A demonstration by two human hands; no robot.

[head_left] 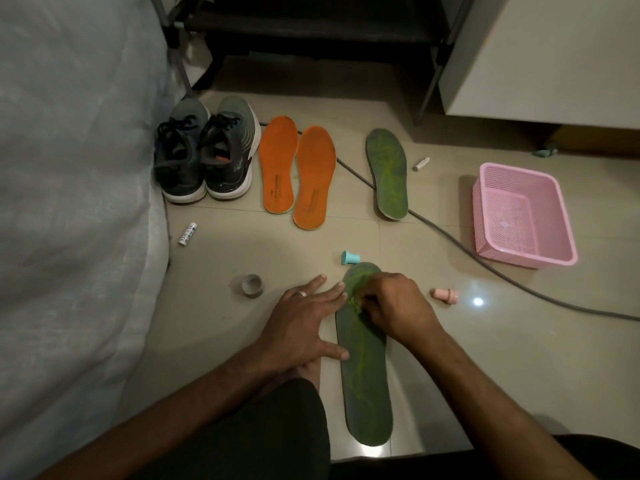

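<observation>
A green insole (365,382) lies lengthwise on the tiled floor in front of me, streaked with yellow-green lines. My left hand (306,322) lies flat with spread fingers on the floor, its fingertips and thumb touching the insole's left edge. My right hand (394,304) sits curled over the insole's toe end, fingers pinched together on its surface; what they pinch is hidden. A teal cap (350,257) stands just beyond the toe. A pink cap (445,295) lies to the right.
A second green insole (388,173), two orange insoles (298,168) and a pair of dark sneakers (204,157) lie farther out. A pink basket (523,214) stands at right, a grey cable (485,265) crosses the floor. A tape roll (252,285) and two small tubes (187,233) lie about. Bedding at left.
</observation>
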